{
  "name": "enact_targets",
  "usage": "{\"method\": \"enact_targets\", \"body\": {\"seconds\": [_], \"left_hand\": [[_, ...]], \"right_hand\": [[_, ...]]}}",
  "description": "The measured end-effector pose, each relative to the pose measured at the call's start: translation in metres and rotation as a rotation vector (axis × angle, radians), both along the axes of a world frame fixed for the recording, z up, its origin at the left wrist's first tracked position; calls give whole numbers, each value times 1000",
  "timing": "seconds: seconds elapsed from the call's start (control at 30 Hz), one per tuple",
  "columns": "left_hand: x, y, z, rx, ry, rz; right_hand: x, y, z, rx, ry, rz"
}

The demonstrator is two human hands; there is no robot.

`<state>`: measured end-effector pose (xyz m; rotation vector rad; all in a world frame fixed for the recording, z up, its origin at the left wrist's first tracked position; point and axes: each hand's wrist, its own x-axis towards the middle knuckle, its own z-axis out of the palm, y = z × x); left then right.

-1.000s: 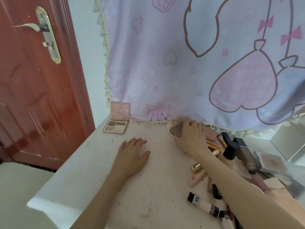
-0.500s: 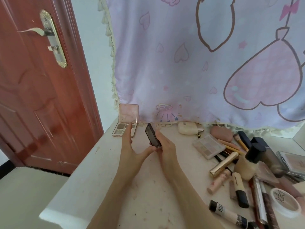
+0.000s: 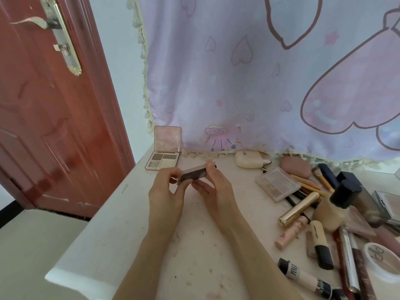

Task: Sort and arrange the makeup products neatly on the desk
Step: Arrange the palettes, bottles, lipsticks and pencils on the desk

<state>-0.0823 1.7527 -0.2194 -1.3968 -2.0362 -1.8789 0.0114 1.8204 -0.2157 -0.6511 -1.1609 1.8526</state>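
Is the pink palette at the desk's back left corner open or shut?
Open: the pink palette has its lid standing upright against the curtain, with four pans showing.

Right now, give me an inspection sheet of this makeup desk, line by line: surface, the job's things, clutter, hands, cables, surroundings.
Surface: white desk, marked with specks and pinkish smudges.
Job's things: small dark compact held above the desk; open eyeshadow palette at the back left, lid upright; clear-lidded palette lying flat to the right.
Clutter: loose pile on the right, with gold tube, foundation bottle, pink case, cream case, brushes and tubes overlapping.
Hands: left hand and right hand both pinch the compact.
Cables: nothing seen.
Surroundings: red door on the left; lilac heart-print cloth hanging behind the desk.
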Motion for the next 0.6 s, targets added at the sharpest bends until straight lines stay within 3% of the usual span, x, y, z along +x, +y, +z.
{"method": "enact_targets", "body": {"seconds": [0.27, 0.6], "left_hand": [[0, -4, -5, -9, 248, -194], [-3, -6, -1, -91, 284, -243]], "right_hand": [[3, 4, 4, -323, 196, 17], [5, 4, 7, -180, 83, 272]]}}
